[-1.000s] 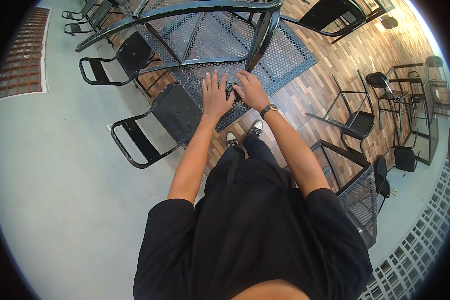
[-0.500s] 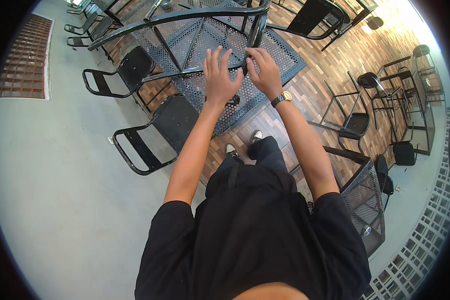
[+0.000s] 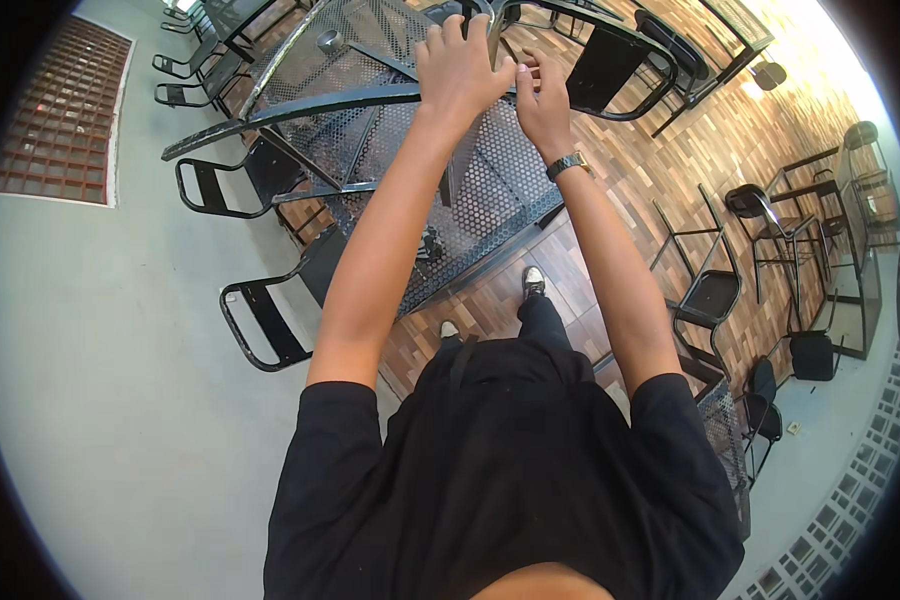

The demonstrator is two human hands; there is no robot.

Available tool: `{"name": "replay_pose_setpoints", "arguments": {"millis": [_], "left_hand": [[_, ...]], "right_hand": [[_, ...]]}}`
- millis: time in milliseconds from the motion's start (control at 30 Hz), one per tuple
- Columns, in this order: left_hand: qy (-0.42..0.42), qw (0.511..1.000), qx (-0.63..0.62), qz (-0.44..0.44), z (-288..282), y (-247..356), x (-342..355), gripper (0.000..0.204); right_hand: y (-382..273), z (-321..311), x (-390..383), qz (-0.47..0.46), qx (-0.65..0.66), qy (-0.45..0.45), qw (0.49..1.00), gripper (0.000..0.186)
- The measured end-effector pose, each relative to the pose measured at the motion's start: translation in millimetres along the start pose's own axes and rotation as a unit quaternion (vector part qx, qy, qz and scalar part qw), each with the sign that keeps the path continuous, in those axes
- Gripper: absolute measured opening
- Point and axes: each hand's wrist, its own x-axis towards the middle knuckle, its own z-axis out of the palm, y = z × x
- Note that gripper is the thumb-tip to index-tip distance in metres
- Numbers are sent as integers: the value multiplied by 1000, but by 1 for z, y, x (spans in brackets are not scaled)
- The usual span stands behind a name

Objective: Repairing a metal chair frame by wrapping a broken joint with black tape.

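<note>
A black metal frame point(image 3: 300, 108) with a long curved bar and thin struts lies on a dark perforated metal table point(image 3: 515, 165). My left hand point(image 3: 458, 75) reaches up at the frame's far end. Its fingers bend over the bar there, and its thumb points right. Beside it, my right hand point(image 3: 545, 110), with a watch point(image 3: 568, 165) on the wrist, has bent fingers apart, close to the left thumb and the bar. Whether the right fingertips touch the metal is hard to see. A small round metal cup point(image 3: 329, 41) rests at the table's far left.
Black metal chairs point(image 3: 270, 310) line the table's left side, beside a pale wall point(image 3: 120, 350). Another black chair point(image 3: 610, 65) stands beyond my hands. To the right, a tipped chair point(image 3: 710, 295) lies on the wood-pattern floor point(image 3: 620, 190), with more chairs and tables behind.
Both hands have moved up and away from me, and the left fingers have gone from spread to bent over the bar. The frame has turned and shifted on the table. My feet stand farther apart.
</note>
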Motion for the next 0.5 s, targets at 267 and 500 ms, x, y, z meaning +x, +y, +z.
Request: {"name": "replay_pose_setpoints", "arguments": {"millis": [267, 500], "left_hand": [[-187, 965, 140, -119, 57, 3, 63, 100], [-236, 953, 135, -136, 61, -8, 83, 84]], "right_hand": [[50, 12, 50, 45, 54, -34, 997, 33], [74, 34, 106, 173, 104, -131, 971, 52]]}}
